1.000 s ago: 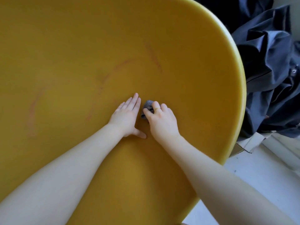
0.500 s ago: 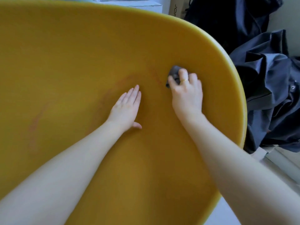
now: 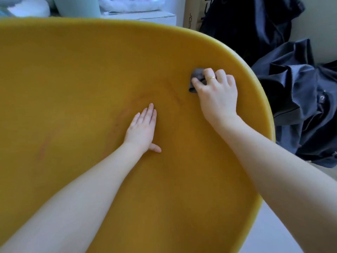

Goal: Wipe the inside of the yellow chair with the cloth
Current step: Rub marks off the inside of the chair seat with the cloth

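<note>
Yellow moulded plastic chair shell [image 3: 73,79] fills the view; I'm working inside its bowl. My right hand [image 3: 217,95] has its fingers curled tight around a small bunched grey cloth [image 3: 196,77], pressing it onto the inner wall up near the right rim. Only a corner of the cloth shows past the knuckles. My left hand [image 3: 143,128] lies flat, fingers straight and together, thumb out, palm down on the middle of the seat. It holds nothing; I read it as a brace.

Faint reddish smear marks [image 3: 156,94] arc across the seat centre between the two hands, with more streaks toward the left side. They look unwiped.

Step in hand, as I judge it: mid-wipe, covering the right wall.

Next move, my call: drag the cloth down and left across the smears, keeping pressure even. The cloth is small, so it needs overlapping passes, and the left hand has to shift clear of the path.

Dark navy fabric pile [image 3: 300,99] sits outside the right rim, not in the way.
</note>
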Tool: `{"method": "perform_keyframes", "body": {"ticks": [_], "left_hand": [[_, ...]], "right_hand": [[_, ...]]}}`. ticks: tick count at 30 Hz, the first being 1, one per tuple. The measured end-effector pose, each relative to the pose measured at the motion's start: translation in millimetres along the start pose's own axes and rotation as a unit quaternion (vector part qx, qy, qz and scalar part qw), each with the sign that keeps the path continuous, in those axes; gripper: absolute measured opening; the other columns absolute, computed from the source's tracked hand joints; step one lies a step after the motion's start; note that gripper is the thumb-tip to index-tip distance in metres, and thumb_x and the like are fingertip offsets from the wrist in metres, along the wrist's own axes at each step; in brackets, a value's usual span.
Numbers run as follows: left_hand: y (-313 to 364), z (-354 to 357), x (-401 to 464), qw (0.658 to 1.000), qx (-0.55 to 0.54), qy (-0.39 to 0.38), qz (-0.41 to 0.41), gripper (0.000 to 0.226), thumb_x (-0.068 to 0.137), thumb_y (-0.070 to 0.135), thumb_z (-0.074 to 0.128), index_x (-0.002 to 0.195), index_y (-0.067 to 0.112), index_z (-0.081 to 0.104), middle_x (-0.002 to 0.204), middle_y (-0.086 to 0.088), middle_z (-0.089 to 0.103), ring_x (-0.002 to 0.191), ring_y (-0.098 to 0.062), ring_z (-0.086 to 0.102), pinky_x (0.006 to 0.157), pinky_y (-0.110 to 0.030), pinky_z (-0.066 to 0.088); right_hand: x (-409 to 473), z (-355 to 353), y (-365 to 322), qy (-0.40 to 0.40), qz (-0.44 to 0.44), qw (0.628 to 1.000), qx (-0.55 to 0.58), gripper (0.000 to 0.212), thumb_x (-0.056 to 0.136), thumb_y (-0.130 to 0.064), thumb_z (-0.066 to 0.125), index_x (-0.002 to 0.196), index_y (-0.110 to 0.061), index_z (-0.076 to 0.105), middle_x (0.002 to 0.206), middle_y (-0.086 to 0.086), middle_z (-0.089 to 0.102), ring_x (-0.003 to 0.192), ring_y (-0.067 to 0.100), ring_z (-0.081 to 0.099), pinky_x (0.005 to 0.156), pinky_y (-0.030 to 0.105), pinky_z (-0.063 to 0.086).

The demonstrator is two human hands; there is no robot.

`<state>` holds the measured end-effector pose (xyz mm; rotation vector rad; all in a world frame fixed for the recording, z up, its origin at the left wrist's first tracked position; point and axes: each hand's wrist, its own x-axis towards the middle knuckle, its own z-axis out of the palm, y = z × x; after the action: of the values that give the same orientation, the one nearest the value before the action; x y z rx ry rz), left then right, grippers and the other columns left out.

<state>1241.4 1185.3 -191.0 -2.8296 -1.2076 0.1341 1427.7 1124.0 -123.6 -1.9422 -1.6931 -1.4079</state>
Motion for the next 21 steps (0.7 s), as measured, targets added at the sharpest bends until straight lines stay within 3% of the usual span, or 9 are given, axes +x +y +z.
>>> {"method": "perform_keyframes", "body": {"ticks": [3,6,11,15,18,21], "left_hand": [[-0.6,0.8,1.6,1.0,-0.008,0.005,0.002,0.131,0.062,0.064,0.07,0.148,0.003,-0.009,0.155,-0.012,-0.019,0.145,-0.024,-0.003,0.117,-0.034,0.002],[-1.4,3.7,4.2,1.0,-0.008,0.015,0.007,0.131,0.062,0.064,0.07,0.148,0.003,-0.008,0.155,-0.012,-0.019,0.145,-0.024,-0.003,0.116,-0.033,0.002],[-4.3,9.5,6.3,1.0,-0.013,0.026,0.01,0.127,0.066,0.062,0.068,0.148,0.005,-0.01,0.154,-0.01,-0.022,0.145,-0.022,-0.006,0.116,-0.032,0.0],[-3.3,8.8,4.0,1.0,-0.01,0.023,0.005,0.125,0.068,0.062,0.067,0.148,0.005,-0.011,0.154,-0.011,-0.023,0.145,-0.022,-0.008,0.116,-0.033,0.0],[-2.4,6.1,3.0,1.0,0.0,0.02,0.004,0.127,0.067,0.064,0.066,0.147,0.004,-0.011,0.154,-0.011,-0.022,0.145,-0.023,-0.006,0.117,-0.033,0.001],[-1.7,4.1,-0.1,1.0,0.004,0.021,0.006,0.129,0.063,0.067,0.066,0.148,0.004,-0.01,0.155,-0.012,-0.02,0.145,-0.023,-0.004,0.117,-0.033,0.002]], "right_hand": [[14.9,4.5,11.4,0.032,0.003,0.999,-0.014,0.029,0.082,-0.01,0.053,0.107,-0.012,0.068,0.093,0.012,0.066,0.073,0.028,0.059,0.063,0.031,0.045],[-5.0,14.7,-13.0,0.03,0.009,0.999,0.036,0.027,0.078,-0.008,0.055,0.1,-0.009,0.07,0.091,0.013,0.067,0.066,0.028,0.058,0.057,0.03,0.04],[-66.5,15.2,-85.7,-0.06,0.001,0.984,0.167,0.037,0.073,-0.011,0.041,0.092,-0.008,0.073,0.086,0.013,0.066,0.059,0.027,0.055,0.052,0.027,0.042],[-71.4,12.0,-90.5,-0.101,-0.026,0.977,0.186,0.039,0.076,-0.014,0.036,0.09,-0.014,0.072,0.085,0.011,0.065,0.062,0.027,0.054,0.053,0.027,0.04],[-45.8,8.5,-69.8,-0.071,-0.044,0.983,0.161,0.032,0.078,-0.013,0.037,0.086,-0.011,0.068,0.078,0.01,0.063,0.062,0.028,0.055,0.053,0.03,0.039],[-2.6,4.7,-29.1,-0.003,0.002,0.996,0.088,0.019,0.079,-0.008,0.044,0.081,-0.009,0.062,0.074,0.011,0.06,0.064,0.028,0.055,0.056,0.034,0.035]]}}
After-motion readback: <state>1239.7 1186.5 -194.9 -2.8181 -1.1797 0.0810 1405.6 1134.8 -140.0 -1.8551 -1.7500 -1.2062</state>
